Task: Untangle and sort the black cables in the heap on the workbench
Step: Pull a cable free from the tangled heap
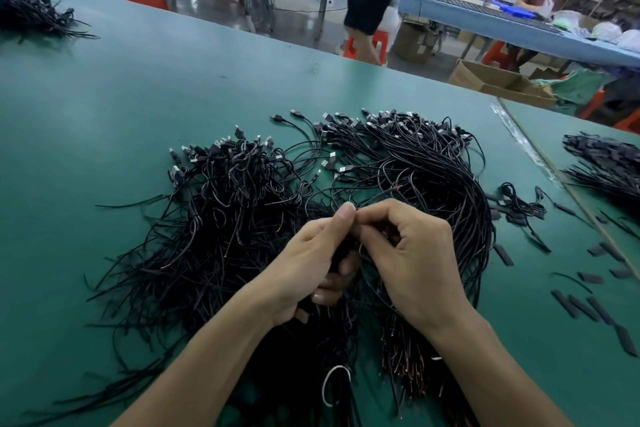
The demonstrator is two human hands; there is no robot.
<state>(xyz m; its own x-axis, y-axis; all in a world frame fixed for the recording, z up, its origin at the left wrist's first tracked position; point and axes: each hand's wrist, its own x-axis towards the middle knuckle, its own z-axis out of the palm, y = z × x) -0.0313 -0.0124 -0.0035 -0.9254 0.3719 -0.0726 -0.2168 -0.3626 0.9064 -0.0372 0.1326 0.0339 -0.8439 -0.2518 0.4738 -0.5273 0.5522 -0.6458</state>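
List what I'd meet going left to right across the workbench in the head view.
far-left cable pile → left hand → right hand, both gripping cables over the main heap → small loose cable bunch → right-edge cable pile

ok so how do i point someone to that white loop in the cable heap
Find the green workbench and the big heap of black cables in its middle. Follow the heap to its near edge, below the left hand and right hand, between the forearms. A thin white loop lies there, the only white thing among the black wire.
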